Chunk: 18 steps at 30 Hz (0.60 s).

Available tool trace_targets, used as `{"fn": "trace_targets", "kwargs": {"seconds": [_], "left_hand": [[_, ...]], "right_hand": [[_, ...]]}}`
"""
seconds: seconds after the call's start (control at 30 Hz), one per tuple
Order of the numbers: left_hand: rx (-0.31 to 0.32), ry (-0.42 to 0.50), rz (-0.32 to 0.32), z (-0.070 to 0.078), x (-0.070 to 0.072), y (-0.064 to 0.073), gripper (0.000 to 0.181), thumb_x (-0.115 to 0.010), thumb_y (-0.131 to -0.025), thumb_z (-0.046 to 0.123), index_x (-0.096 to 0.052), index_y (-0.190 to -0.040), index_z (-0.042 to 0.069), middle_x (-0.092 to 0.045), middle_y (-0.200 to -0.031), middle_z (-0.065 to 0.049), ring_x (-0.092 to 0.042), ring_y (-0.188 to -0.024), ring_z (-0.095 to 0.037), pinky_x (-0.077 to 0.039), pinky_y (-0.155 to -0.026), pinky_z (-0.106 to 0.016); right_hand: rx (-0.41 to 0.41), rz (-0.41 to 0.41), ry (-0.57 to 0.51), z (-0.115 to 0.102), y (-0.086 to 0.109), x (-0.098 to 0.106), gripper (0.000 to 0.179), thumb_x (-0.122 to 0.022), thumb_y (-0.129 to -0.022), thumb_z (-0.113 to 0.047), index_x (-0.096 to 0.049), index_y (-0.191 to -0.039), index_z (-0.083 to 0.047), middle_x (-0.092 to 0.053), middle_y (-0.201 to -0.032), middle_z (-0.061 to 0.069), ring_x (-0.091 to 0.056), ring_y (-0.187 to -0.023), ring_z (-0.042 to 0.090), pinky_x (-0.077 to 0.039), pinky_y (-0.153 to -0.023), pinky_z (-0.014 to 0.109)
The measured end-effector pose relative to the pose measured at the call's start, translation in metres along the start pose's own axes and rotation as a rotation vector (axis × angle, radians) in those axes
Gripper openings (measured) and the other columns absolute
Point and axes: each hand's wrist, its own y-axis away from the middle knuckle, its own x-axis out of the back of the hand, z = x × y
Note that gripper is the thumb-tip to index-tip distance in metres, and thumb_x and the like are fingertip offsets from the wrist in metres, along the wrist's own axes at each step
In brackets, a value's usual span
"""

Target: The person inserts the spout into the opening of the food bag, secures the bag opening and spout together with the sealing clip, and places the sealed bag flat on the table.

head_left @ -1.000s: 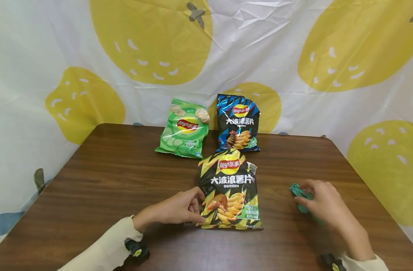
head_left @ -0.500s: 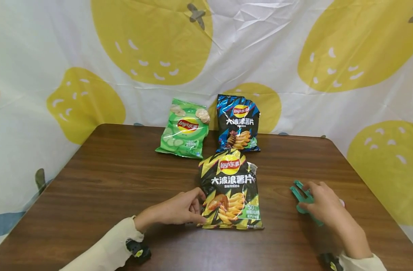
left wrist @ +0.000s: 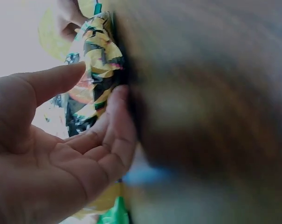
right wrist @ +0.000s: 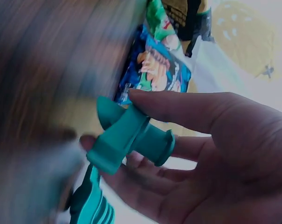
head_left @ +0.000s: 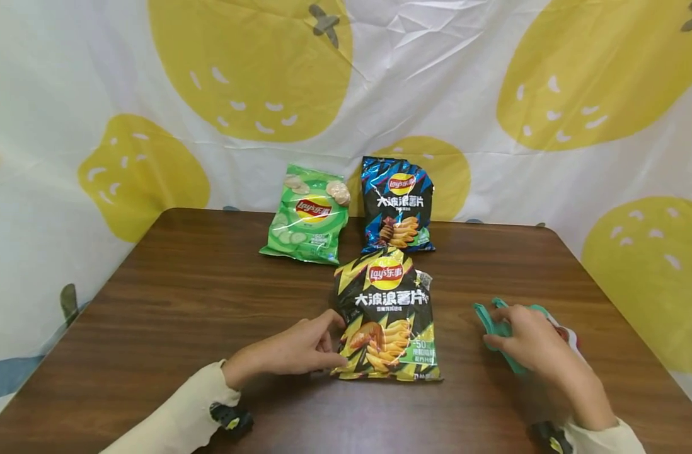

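My left hand (head_left: 292, 347) touches the left edge of a black and yellow Lay's chip bag (head_left: 387, 315), front facing up. In the left wrist view its thumb and fingers lie apart along the bag's side. At the right, my right hand (head_left: 536, 337) holds a teal plastic clip (right wrist: 124, 135) with a round, spout-like part between thumb and fingers. Beyond that hand shows a red and white thing (head_left: 567, 334), mostly hidden, with teal beside it. A teal ribbed piece (right wrist: 92, 200) appears low in the right wrist view; whether it belongs to the clip I cannot tell.
A green Lay's bag (head_left: 309, 217) and a blue and black Lay's bag (head_left: 398, 205) lean near the table's back edge. The brown wooden table (head_left: 198, 277) meets a white curtain (head_left: 437, 75) with a yellow fruit print.
My right hand has shifted slightly left with the teal clip, which has turned. More of the red and white thing shows beyond it. My left hand stays at the bag's edge.
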Motion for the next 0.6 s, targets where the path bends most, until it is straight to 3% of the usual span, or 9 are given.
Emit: {"fn": "trace_targets", "kwargs": {"seconds": [0.13,0.27,0.37,0.47,0.6], "left_hand": [[-0.025,-0.106,0.043,0.006,0.006,0.003,0.04,-0.07,-0.094,0.027,-0.053,-0.12,0.002,-0.061,-0.072,0.005,-0.054,-0.057,-0.005,-0.046,-0.053,-0.023],[-0.072,-0.255,0.142,0.014,0.01,0.001,0.025,-0.069,-0.094,0.022,-0.06,-0.11,0.005,-0.057,-0.074,0.006,-0.053,-0.063,-0.006,-0.046,-0.059,-0.024],[-0.117,-0.318,0.206,0.023,0.01,-0.003,0.018,-0.068,-0.095,0.02,-0.064,-0.107,0.007,-0.059,-0.082,0.004,-0.057,-0.073,-0.01,-0.048,-0.065,-0.026],[-0.172,-0.319,0.238,0.033,0.007,-0.009,0.018,-0.067,-0.097,0.021,-0.064,-0.108,0.007,-0.061,-0.088,0.003,-0.059,-0.078,-0.012,-0.049,-0.069,-0.026],[-0.227,-0.24,0.226,0.046,0.001,-0.019,0.023,-0.063,-0.099,0.023,-0.062,-0.117,0.008,-0.062,-0.09,0.006,-0.057,-0.076,-0.008,-0.05,-0.067,-0.025]], "right_hand": [[0.066,0.05,-0.043,-0.012,-0.003,0.003,0.032,-0.081,-0.083,-0.017,-0.07,-0.108,0.0,-0.068,-0.104,0.016,-0.064,-0.089,0.029,-0.052,-0.07,0.042],[0.147,0.116,-0.076,-0.03,-0.005,0.006,0.027,-0.081,-0.084,-0.013,-0.07,-0.108,-0.007,-0.068,-0.1,0.007,-0.061,-0.083,0.018,-0.05,-0.068,0.035],[0.199,0.133,-0.118,-0.045,-0.005,0.01,0.027,-0.08,-0.084,-0.012,-0.071,-0.11,-0.01,-0.068,-0.097,0.0,-0.06,-0.08,0.012,-0.052,-0.066,0.029],[0.256,0.122,-0.158,-0.061,-0.004,0.013,0.031,-0.079,-0.085,-0.01,-0.069,-0.114,-0.009,-0.069,-0.103,-0.001,-0.062,-0.084,0.011,-0.055,-0.068,0.026],[0.352,0.108,-0.182,-0.083,-0.008,0.012,0.035,-0.08,-0.085,-0.01,-0.068,-0.118,-0.01,-0.07,-0.108,-0.002,-0.064,-0.088,0.009,-0.056,-0.071,0.028]]}}
